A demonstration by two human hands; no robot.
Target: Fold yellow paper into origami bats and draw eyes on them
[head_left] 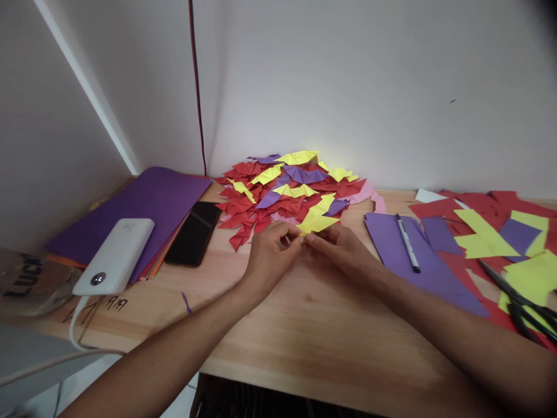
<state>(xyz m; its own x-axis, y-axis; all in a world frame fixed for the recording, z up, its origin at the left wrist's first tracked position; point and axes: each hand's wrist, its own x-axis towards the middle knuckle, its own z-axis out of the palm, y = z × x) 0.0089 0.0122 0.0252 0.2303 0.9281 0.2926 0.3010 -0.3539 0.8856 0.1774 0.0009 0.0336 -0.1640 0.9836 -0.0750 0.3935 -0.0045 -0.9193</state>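
Both hands meet over the middle of the wooden table, at the near edge of a heap of folded paper bats. Between the fingertips is a yellow folded paper piece (pixel 317 223), its pointed flap spreading away from me. My left hand (pixel 274 249) pinches its near end with thumb and forefinger. My right hand (pixel 337 244) pinches the same end, thumb close to the left one. Behind it lies the heap of folded paper shapes (pixel 289 186) in red, yellow, purple and pink; small dots mark some yellow ones. My fingers hide part of the piece held.
On the left, a white power bank (pixel 115 255) with a cable rests on purple sheets (pixel 148 191), beside a black phone (pixel 194 235). To the right, a pen (pixel 408 244) lies on purple paper (pixel 383 244). Scissors (pixel 517 305) and yellow scraps (pixel 487 235) lie farther right. A wall stands behind.
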